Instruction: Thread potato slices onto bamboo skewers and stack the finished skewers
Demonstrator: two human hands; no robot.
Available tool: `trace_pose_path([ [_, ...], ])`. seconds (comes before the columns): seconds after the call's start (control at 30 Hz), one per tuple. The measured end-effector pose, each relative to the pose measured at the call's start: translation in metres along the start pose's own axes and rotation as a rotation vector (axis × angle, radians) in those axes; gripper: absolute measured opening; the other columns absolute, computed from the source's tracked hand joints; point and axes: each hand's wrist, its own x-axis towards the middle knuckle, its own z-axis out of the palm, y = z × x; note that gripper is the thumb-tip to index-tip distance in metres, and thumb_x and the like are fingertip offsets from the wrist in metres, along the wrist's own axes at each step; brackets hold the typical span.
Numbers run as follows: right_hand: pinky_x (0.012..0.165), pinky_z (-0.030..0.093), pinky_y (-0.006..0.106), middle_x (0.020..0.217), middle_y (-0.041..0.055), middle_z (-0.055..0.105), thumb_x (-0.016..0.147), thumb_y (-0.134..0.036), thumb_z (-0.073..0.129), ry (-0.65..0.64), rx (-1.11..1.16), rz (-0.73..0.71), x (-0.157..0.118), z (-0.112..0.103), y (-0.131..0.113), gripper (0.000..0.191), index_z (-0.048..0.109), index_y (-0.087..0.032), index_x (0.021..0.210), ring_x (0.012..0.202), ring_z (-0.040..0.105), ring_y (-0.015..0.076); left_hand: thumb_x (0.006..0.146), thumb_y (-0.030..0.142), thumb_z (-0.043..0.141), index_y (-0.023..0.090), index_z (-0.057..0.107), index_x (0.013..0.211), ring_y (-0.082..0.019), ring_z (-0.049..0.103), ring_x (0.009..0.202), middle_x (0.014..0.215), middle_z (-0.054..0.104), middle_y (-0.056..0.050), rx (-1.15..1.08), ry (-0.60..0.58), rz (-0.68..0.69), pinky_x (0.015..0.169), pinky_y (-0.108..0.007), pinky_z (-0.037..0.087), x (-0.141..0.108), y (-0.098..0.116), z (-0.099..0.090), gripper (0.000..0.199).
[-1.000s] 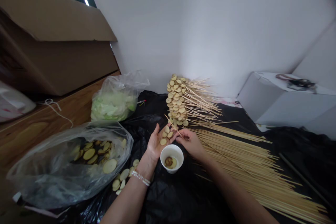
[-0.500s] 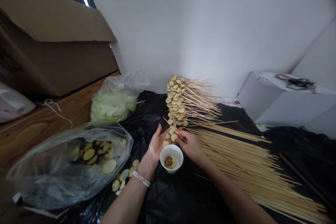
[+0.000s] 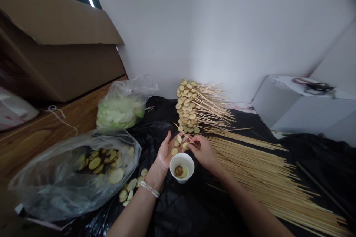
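Note:
My left hand point(image 3: 166, 152) lies palm up with its fingers stretched out, holding several pale potato slices point(image 3: 174, 151) on the palm and fingers. My right hand point(image 3: 204, 153) pinches a thin wooden skewer point(image 3: 178, 127) slanting across the left fingers. Some slices touch or overlap the skewer; I cannot tell which are pierced. Just below the hands is a white cup point(image 3: 182, 180) with a brown piece and a pale slice inside. Beyond the hands, a stack of skewered potato slices point(image 3: 187, 105) has its sticks pointing right.
Bare skewers point(image 3: 258, 177) spread at the right. Left are an open plastic bag point(image 3: 55, 189) of potato slices, loose slices point(image 3: 130, 189), and a bag of pale green vegetable point(image 3: 119, 109). A cardboard box point(image 3: 69, 66) stands behind them; a white box point(image 3: 292, 109) stands right.
My right hand has shifted slightly up and right with the skewer. The slices between my hands lie differently, and more of the skewer shows across my left fingers.

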Motion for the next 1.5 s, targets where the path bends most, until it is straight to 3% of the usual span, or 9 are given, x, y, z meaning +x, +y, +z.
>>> trace_pose_path([
  [0.23, 0.057, 0.038, 0.023, 0.065, -0.0019, 0.06, 0.076, -0.034, 0.062, -0.004, 0.093, 0.082, 0.003, -0.009, -0.006, 0.015, 0.059, -0.02, 0.073, 0.058, 0.051, 0.0123, 0.087, 0.021, 0.056, 0.011, 0.065, 0.094, -0.02, 0.068, 0.089, 0.092, 0.071, -0.011, -0.05, 0.202, 0.121, 0.081, -0.032, 0.055, 0.004, -0.004, -0.002, 0.015],
  [0.33, 0.055, 0.038, 0.023, 0.064, -0.0021, 0.059, 0.076, -0.036, 0.062, -0.002, 0.148, 0.097, 0.004, -0.011, -0.008, 0.017, 0.059, -0.019, 0.074, 0.057, 0.05, 0.0121, 0.084, 0.01, 0.057, 0.011, 0.066, 0.097, -0.017, 0.069, 0.084, 0.092, 0.071, -0.01, 0.012, 0.257, 0.171, 0.079, -0.028, 0.056, 0.004, -0.007, -0.001, 0.016],
  [0.53, 0.054, 0.037, 0.023, 0.064, -0.0023, 0.058, 0.074, -0.033, 0.063, 0.007, 0.182, 0.102, 0.005, -0.009, -0.006, 0.015, 0.059, -0.019, 0.074, 0.056, 0.049, 0.0115, 0.073, 0.0, 0.066, 0.012, 0.068, 0.1, -0.013, 0.068, 0.082, 0.096, 0.07, -0.008, 0.222, 0.141, 0.176, 0.079, -0.021, 0.053, 0.002, -0.012, 0.001, 0.03],
  [0.73, 0.056, 0.04, 0.024, 0.064, -0.0016, 0.059, 0.075, -0.033, 0.063, -0.008, 0.12, 0.088, 0.004, -0.007, -0.004, 0.015, 0.06, -0.019, 0.075, 0.056, 0.051, 0.0126, 0.064, 0.003, 0.076, 0.012, 0.067, 0.08, -0.014, 0.068, 0.075, 0.078, 0.07, -0.005, 0.331, 0.119, 0.147, 0.08, -0.024, 0.053, 0.003, -0.017, 0.001, 0.02],
  [0.93, 0.064, 0.045, 0.025, 0.071, 0.0017, 0.065, 0.083, -0.035, 0.053, -0.06, 0.114, 0.045, 0.009, -0.018, -0.002, 0.019, 0.062, -0.019, 0.081, 0.066, 0.059, 0.015, 0.071, 0.004, 0.07, 0.013, 0.065, 0.079, -0.013, 0.068, 0.072, 0.08, 0.07, -0.005, 0.196, 0.234, 0.234, 0.069, -0.019, 0.055, 0.006, -0.008, 0.0, 0.013],
  [1.13, 0.058, 0.043, 0.024, 0.062, -0.0003, 0.062, 0.082, -0.031, 0.053, -0.156, 0.027, 0.046, 0.016, -0.039, -0.001, 0.017, 0.064, -0.019, 0.079, 0.058, 0.058, 0.0144, 0.082, 0.005, 0.058, 0.014, 0.064, 0.084, -0.01, 0.066, 0.063, 0.075, 0.068, -0.004, -0.036, 0.385, 0.246, 0.053, -0.015, 0.053, 0.003, 0.001, -0.001, 0.011],
  [1.5, 0.062, 0.041, 0.025, 0.066, 0.0002, 0.068, 0.082, -0.028, 0.052, -0.299, -0.144, -0.065, 0.018, -0.058, -0.006, 0.021, 0.072, -0.02, 0.078, 0.061, 0.058, 0.0148, 0.083, 0.002, 0.056, 0.014, 0.067, 0.086, -0.008, 0.064, 0.061, 0.074, 0.067, -0.003, -0.153, 0.422, 0.329, 0.052, -0.013, 0.052, 0.003, 0.006, 0.002, 0.016],
])
